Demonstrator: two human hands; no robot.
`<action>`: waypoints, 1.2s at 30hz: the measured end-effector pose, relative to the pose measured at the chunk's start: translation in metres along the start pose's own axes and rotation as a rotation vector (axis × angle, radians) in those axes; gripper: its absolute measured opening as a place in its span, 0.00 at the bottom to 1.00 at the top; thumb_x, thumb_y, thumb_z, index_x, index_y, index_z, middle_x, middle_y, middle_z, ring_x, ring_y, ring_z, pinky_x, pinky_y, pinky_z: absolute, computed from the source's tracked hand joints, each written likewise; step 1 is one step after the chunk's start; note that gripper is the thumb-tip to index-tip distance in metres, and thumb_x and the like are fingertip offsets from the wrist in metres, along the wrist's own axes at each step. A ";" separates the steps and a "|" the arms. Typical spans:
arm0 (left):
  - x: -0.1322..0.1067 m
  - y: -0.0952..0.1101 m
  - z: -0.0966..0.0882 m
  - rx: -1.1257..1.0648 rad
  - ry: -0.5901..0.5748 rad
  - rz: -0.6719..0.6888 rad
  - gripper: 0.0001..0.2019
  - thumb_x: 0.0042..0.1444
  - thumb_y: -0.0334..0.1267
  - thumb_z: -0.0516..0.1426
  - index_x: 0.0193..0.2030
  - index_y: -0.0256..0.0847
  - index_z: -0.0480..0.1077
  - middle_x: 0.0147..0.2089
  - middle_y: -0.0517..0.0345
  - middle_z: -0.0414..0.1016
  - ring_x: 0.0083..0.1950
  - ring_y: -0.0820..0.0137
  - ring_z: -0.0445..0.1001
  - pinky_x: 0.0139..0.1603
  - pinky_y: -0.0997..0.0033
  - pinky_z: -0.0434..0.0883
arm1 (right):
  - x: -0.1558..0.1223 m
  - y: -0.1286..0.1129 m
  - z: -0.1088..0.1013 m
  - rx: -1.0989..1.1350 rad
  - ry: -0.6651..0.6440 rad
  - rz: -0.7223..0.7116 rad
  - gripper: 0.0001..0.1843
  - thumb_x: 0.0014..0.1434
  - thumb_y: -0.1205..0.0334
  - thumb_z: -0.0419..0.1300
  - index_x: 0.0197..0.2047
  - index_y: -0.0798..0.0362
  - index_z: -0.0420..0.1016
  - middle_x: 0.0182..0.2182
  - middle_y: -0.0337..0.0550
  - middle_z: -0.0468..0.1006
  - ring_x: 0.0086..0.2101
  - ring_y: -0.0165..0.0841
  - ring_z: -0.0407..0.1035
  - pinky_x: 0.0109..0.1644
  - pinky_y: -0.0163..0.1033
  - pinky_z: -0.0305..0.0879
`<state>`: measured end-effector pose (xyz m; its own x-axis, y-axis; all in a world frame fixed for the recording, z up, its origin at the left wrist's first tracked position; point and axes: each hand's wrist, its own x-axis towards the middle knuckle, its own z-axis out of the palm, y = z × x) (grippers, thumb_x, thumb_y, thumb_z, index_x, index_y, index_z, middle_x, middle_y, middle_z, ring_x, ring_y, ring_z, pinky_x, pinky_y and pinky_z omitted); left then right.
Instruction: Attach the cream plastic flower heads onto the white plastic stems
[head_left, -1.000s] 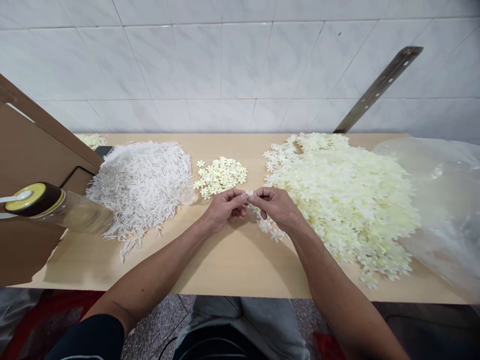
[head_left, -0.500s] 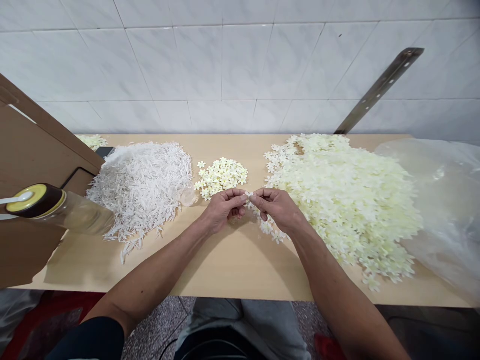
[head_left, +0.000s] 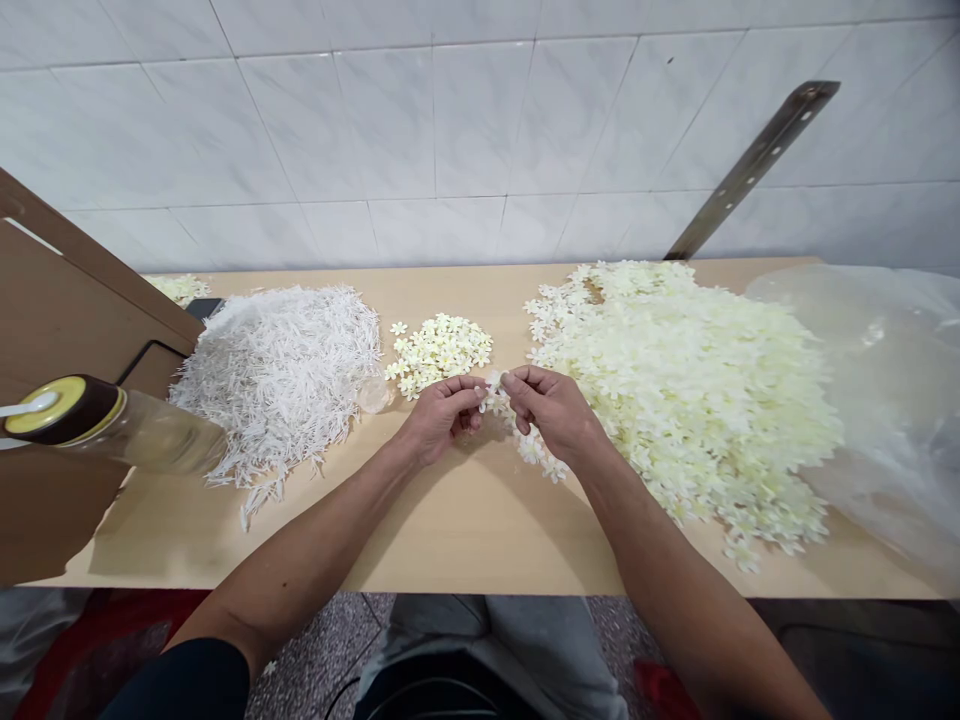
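A small white artificial flower (head_left: 494, 379) is between my two hands above the table. My right hand (head_left: 553, 408) pinches it at its right side with thumb and forefinger. My left hand (head_left: 441, 418) has thumb and forefinger pressed together close to the petals, and what lies between those fingertips is too small to make out. Several loose flowers (head_left: 541, 460) lie under and beside my right hand. Just beyond my left hand is a small heap of pale yellow flowers (head_left: 442, 350). A large heap of cream flowers (head_left: 690, 390) spreads to the right.
Left of my hands is a heap of thin white sticks (head_left: 289, 370), with a small clear dish (head_left: 375, 395) at its edge. A bottle with a yellow-and-brown lid (head_left: 67, 408) stands by a cardboard piece (head_left: 67, 300). A clear plastic bag (head_left: 892, 390) lies far right. A metal bracket (head_left: 754, 170) leans upward.
My fingertips have moved slightly apart, with the flower showing more between them. The whole view has shifted a little; the heaps look the same.
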<state>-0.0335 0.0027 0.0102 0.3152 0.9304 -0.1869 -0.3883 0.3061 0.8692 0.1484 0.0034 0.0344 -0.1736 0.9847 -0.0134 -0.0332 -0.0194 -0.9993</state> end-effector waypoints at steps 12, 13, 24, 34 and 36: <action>0.001 -0.001 -0.002 -0.036 -0.007 -0.042 0.14 0.49 0.40 0.67 0.42 0.36 0.77 0.31 0.57 0.74 0.24 0.76 0.71 0.24 0.75 0.65 | 0.001 -0.002 -0.007 -0.013 -0.010 0.007 0.21 0.53 0.46 0.72 0.30 0.55 0.75 0.20 0.33 0.64 0.17 0.23 0.57 0.20 0.33 0.56; 0.002 -0.002 -0.003 -0.046 -0.007 -0.045 0.14 0.50 0.41 0.67 0.42 0.36 0.77 0.31 0.57 0.74 0.24 0.76 0.71 0.25 0.75 0.66 | 0.000 -0.002 -0.007 -0.031 -0.012 0.007 0.21 0.53 0.45 0.72 0.30 0.55 0.75 0.20 0.33 0.64 0.17 0.23 0.57 0.20 0.33 0.56; 0.005 -0.007 -0.004 -0.150 -0.037 -0.088 0.19 0.53 0.53 0.66 0.38 0.37 0.72 0.34 0.55 0.75 0.25 0.74 0.72 0.23 0.73 0.66 | 0.000 0.003 -0.002 -0.141 -0.108 0.044 0.30 0.56 0.32 0.64 0.27 0.53 0.68 0.20 0.34 0.63 0.19 0.25 0.57 0.20 0.33 0.58; -0.001 0.001 0.000 0.019 0.014 -0.004 0.20 0.45 0.50 0.71 0.32 0.38 0.71 0.23 0.63 0.68 0.21 0.78 0.64 0.21 0.77 0.59 | 0.002 0.006 -0.001 -0.193 -0.103 0.096 0.29 0.51 0.34 0.68 0.25 0.53 0.69 0.18 0.34 0.63 0.18 0.25 0.57 0.19 0.33 0.58; 0.001 0.001 -0.001 0.017 0.026 -0.004 0.20 0.45 0.50 0.71 0.31 0.37 0.71 0.23 0.63 0.68 0.21 0.78 0.64 0.21 0.77 0.59 | 0.002 0.005 -0.003 -0.192 -0.107 0.103 0.29 0.52 0.34 0.68 0.26 0.53 0.71 0.19 0.34 0.64 0.18 0.25 0.57 0.19 0.33 0.57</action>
<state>-0.0347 0.0040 0.0100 0.2942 0.9343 -0.2015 -0.3724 0.3062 0.8761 0.1509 0.0059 0.0297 -0.2704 0.9550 -0.1220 0.1763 -0.0755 -0.9814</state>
